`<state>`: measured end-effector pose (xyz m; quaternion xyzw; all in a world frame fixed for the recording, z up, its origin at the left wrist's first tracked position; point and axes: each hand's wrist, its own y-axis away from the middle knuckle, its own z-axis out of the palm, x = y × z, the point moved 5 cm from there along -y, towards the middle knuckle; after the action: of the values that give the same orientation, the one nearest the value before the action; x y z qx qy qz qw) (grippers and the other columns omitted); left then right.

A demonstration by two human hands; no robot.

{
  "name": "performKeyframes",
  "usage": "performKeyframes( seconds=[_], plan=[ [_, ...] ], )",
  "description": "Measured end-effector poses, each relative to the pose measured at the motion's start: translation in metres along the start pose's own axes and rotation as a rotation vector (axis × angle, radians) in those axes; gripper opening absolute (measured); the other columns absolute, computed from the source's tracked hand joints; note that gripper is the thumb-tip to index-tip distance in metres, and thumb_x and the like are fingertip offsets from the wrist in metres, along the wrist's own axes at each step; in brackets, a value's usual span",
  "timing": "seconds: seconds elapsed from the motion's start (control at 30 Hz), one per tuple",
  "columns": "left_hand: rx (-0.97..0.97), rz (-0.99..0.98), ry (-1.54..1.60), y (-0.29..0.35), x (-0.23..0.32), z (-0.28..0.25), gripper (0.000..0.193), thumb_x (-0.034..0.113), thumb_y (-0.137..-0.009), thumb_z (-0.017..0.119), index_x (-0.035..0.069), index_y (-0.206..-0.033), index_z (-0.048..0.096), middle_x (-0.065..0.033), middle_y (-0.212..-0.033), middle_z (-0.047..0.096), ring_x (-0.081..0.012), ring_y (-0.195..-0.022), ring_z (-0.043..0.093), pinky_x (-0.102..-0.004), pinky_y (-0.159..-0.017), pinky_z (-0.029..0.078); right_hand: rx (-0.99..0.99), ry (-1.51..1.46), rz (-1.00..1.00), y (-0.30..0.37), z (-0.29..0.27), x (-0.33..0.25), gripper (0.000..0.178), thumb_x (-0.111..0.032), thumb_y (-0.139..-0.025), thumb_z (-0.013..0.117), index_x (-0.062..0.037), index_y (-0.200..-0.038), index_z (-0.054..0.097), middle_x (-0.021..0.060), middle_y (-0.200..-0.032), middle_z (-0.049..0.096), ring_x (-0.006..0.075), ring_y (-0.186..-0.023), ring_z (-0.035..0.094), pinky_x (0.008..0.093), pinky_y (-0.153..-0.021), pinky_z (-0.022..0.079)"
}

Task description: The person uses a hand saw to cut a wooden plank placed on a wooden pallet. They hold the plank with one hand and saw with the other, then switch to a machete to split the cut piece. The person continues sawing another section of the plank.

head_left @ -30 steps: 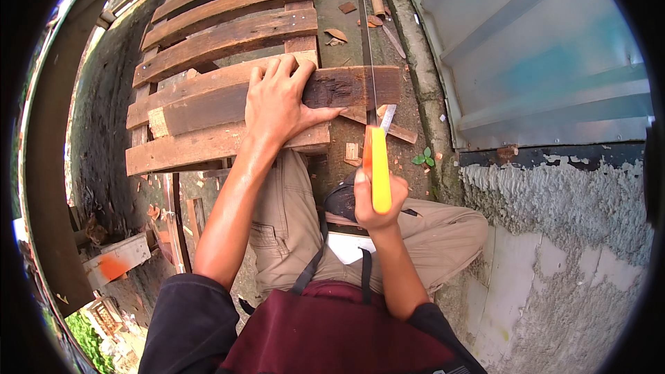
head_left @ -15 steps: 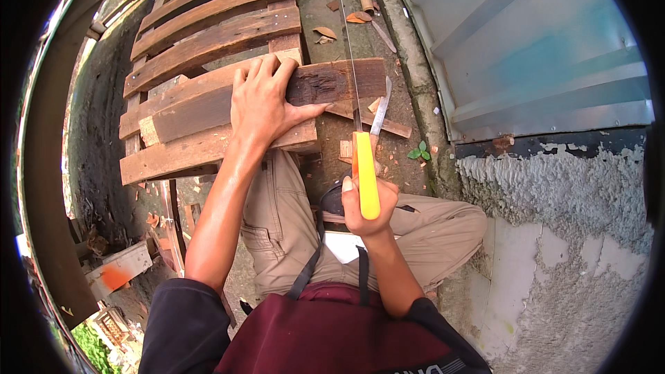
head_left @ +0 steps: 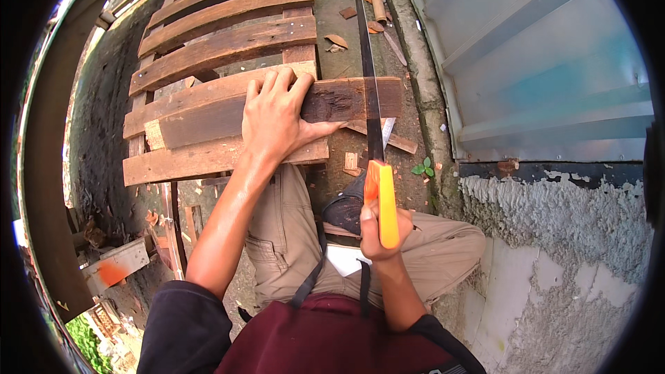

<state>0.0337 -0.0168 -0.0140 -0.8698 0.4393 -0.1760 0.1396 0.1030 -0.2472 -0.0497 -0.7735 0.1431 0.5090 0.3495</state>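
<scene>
Weathered, stiff plank (head_left: 208, 114) at frame centre looks heavy and rough, left hand (head_left: 277, 121) fingers spread flat pinning it, right hand (head_left: 379, 232) clenched round the saw (head_left: 374, 131) handle.

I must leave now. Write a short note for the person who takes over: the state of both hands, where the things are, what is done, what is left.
Left hand: flat on the dark plank, pressing it onto the wooden pallet.
Right hand: closed around the saw's orange-yellow handle.
Saw blade: crosses the plank near its right end.
Done: cut under way; its depth cannot be seen.
Left: plank end is not yet off.
</scene>
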Motion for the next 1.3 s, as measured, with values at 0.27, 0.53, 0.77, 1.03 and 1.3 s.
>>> performKeyframes(
  seconds=[0.27, 0.53, 0.77, 1.03, 1.3],
  plan=[
    [-0.041, -0.013, 0.018, 0.007, 0.000, -0.001, 0.074, 0.058, -0.055, 0.088, 0.010, -0.108, 0.066, -0.0090, -0.102, 0.057, -0.0292, -0.105, 0.057, -0.0445, -0.088, 0.042, -0.004, -0.176, 0.192, 0.156, -0.029, 0.018, 0.031, -0.005, -0.090, 0.059, -0.0020, -0.063, 0.045, 0.0051, -0.061, 0.051, 0.0162, -0.057, 0.048, 0.0558, -0.096, 0.048],
    [-0.007, -0.018, 0.004, -0.004, -0.003, -0.002, 0.072, 0.055, -0.057, 0.088, 0.009, -0.109, 0.067, -0.0093, -0.104, 0.059, -0.0293, -0.105, 0.057, -0.0445, -0.090, 0.043, 0.018, -0.078, -0.028, 0.043, 0.002, 0.030, 0.009, 0.000, -0.081, 0.061, 0.0036, -0.073, 0.060, 0.0133, -0.063, 0.058, 0.0268, -0.050, 0.058, 0.0355, -0.049, 0.047],
    [0.007, 0.005, 0.002, 0.002, -0.001, -0.002, 0.071, 0.056, -0.058, 0.087, 0.009, -0.107, 0.067, -0.0098, -0.105, 0.060, -0.0293, -0.108, 0.057, -0.0445, -0.091, 0.043, -0.053, -0.010, 0.117, 0.151, -0.022, 0.036, 0.023, -0.007, -0.087, 0.061, 0.0015, -0.067, 0.052, 0.0138, -0.065, 0.062, 0.0227, -0.061, 0.064, 0.0428, -0.082, 0.059],
    [0.056, 0.015, 0.021, 0.001, -0.003, -0.001, 0.071, 0.056, -0.059, 0.087, 0.008, -0.107, 0.065, -0.0105, -0.107, 0.060, -0.0299, -0.109, 0.058, -0.0446, -0.090, 0.043, -0.035, 0.134, -0.002, 0.024, -0.011, 0.016, 0.010, -0.001, -0.083, 0.063, 0.0032, -0.074, 0.062, 0.0122, -0.061, 0.058, 0.0255, -0.050, 0.060, 0.0362, -0.051, 0.048],
    [-0.007, 0.003, 0.017, 0.004, 0.000, -0.001, 0.075, 0.058, -0.058, 0.086, 0.010, -0.112, 0.065, -0.0093, -0.106, 0.059, -0.0281, -0.109, 0.058, -0.0440, -0.091, 0.044, -0.038, -0.017, 0.035, 0.124, -0.020, 0.016, 0.009, -0.002, -0.083, 0.061, 0.0039, -0.075, 0.062, 0.0132, -0.065, 0.061, 0.0277, -0.051, 0.061, 0.0359, -0.052, 0.050]
  ],
)
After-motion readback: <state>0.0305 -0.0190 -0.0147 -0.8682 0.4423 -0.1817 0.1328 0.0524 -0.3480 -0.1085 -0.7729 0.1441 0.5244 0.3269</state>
